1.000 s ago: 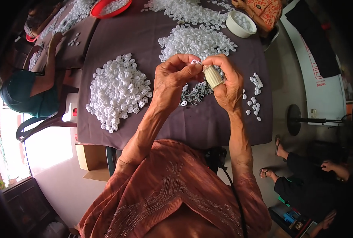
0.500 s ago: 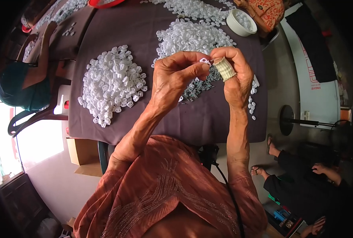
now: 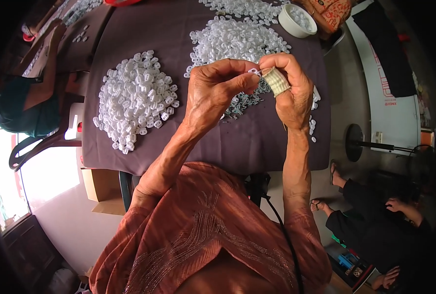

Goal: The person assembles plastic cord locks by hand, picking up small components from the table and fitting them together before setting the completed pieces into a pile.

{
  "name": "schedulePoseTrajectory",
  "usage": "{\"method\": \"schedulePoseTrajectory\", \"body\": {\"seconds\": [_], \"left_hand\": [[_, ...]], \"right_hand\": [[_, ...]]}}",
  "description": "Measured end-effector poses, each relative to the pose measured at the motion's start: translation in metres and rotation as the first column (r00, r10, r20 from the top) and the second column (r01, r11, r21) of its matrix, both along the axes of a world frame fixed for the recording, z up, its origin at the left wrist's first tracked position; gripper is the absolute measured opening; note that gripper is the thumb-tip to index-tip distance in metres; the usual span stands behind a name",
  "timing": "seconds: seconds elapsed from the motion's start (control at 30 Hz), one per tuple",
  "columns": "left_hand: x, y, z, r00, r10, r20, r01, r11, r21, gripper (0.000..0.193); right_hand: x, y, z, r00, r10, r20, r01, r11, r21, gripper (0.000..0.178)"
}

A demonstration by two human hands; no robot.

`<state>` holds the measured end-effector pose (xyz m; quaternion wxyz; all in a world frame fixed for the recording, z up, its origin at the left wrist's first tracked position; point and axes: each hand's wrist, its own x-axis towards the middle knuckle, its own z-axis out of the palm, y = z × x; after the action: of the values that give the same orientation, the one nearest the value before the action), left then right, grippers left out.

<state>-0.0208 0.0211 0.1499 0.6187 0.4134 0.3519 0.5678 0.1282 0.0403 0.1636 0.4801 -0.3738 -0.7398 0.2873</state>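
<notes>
Above the table, my left hand [image 3: 209,93] pinches a small white plastic piece [image 3: 254,71] with a hole in it, between thumb and forefinger. My right hand [image 3: 295,93] meets it there, its fingers closed at the edge of the piece. Whatever the right fingertips hold is too small to make out. A cream ribbed wrap [image 3: 276,82] sits around a digit of the right hand. Under the hands lies a heap of thin grey pin-like pieces [image 3: 243,104], partly hidden. Beyond them spreads a large pile of white plastic pieces [image 3: 240,41].
Another white pile [image 3: 135,95] lies at the left on the brown tablecloth [image 3: 179,147]. A white tub [image 3: 297,22] of pieces stands at the far right, beside a person in orange patterned clothing [image 3: 331,12]. A person in green [image 3: 29,105] sits left; one in black [image 3: 370,225] sits right.
Both hands remain pinched together, with the right fingertips slightly nearer the white piece. The view has shifted a little, so the table and piles appear slightly higher and farther left.
</notes>
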Motion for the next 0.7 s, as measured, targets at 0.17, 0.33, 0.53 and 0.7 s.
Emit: {"method": "schedulePoseTrajectory", "body": {"seconds": [0.17,0.33,0.53,0.7], "left_hand": [[0.001,0.000,0.002,1.000,0.005,-0.016,-0.006,1.000,-0.009,0.014],[0.004,0.000,0.000,0.999,0.004,0.043,-0.004,1.000,-0.014,0.013],[0.005,0.007,-0.012,0.993,-0.028,0.113,0.034,0.998,-0.054,0.014],[0.003,0.010,-0.017,0.993,-0.012,0.120,0.022,0.996,-0.083,0.016]], "right_hand": [[0.004,0.002,0.002,0.996,0.016,0.084,-0.020,0.999,0.045,0.013],[0.000,-0.002,-0.001,0.991,-0.037,0.128,0.027,0.997,0.077,0.015],[0.003,0.002,-0.010,0.998,-0.001,0.057,0.004,0.998,-0.060,0.017],[0.001,0.005,-0.012,1.000,-0.008,-0.024,0.005,0.994,-0.111,0.017]]}}
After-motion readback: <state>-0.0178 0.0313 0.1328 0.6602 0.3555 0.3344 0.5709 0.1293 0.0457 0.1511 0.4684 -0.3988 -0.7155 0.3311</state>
